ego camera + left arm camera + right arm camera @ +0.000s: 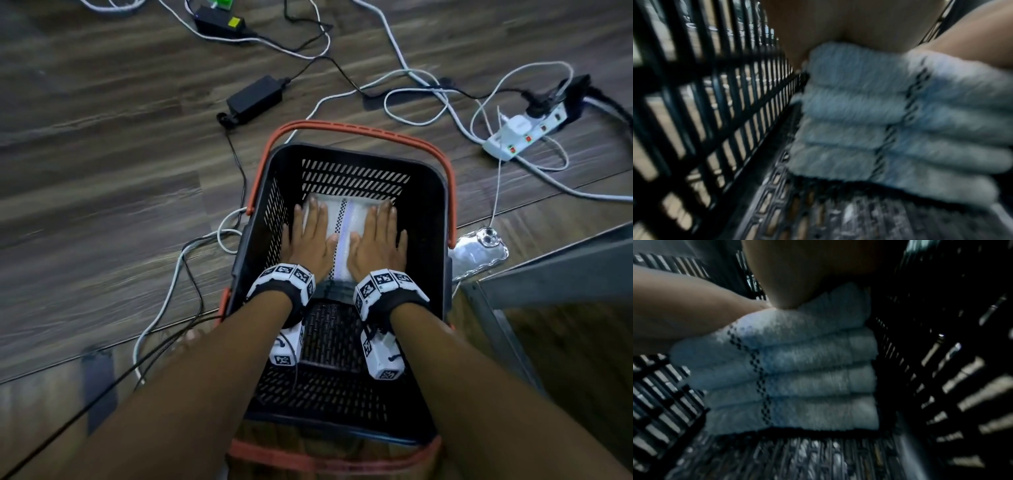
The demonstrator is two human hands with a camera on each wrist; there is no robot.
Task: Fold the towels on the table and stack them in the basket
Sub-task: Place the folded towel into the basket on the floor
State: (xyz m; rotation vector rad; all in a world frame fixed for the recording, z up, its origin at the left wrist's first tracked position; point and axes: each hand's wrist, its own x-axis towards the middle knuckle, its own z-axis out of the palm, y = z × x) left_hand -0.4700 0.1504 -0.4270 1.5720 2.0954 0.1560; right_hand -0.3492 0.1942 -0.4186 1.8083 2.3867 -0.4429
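A black slatted basket (428,178) with orange handles stands on the wooden floor. Inside it lies a stack of several folded white towels (344,222) with a checkered stripe, set against the far wall. My left hand (310,240) and right hand (378,241) both press flat on the top towel, fingers straight, side by side. In the left wrist view the towel stack (869,126) sits on the basket floor by the slatted wall (725,97). In the right wrist view the towel stack (797,378) shows its layered folds under my palm.
Around the basket on the floor lie several cables, a black power adapter (255,99), a white power strip (524,133) and a phone (479,253) at the basket's right. A grey metal frame (548,274) stands at the lower right.
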